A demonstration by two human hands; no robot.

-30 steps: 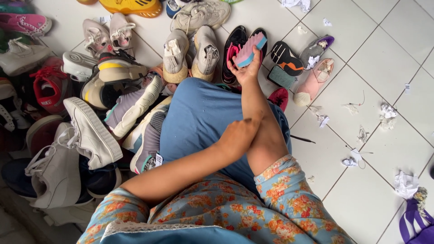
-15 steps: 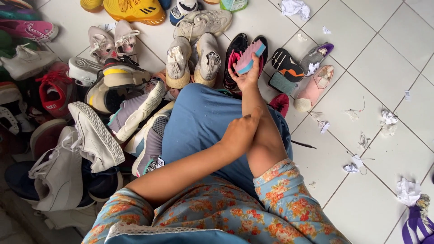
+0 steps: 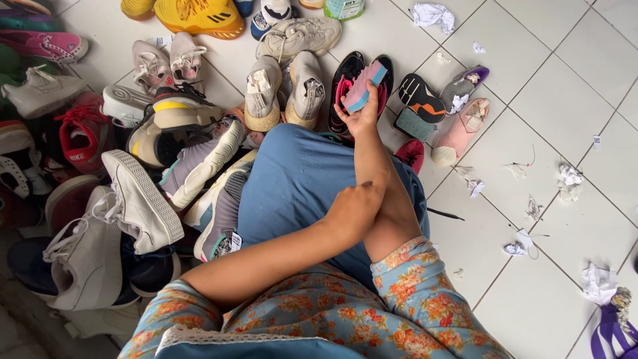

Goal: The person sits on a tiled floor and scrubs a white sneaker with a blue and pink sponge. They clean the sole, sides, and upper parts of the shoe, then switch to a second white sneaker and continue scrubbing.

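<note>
Sponge, pink over blue, gripped in my right hand, raised above black shoes, long axis tilted up-right. My left hand rests closed on right forearm, holding nothing, well back from sponge. White tiled floor littered with paper scraps.

A pink and blue sponge block in the right hand. Blue trousers; sleeves blue with an orange and pink flower pattern. Yellow shoe at the floor's far edge, a red shoe left, white sneakers, white tiles with grey joints.
</note>
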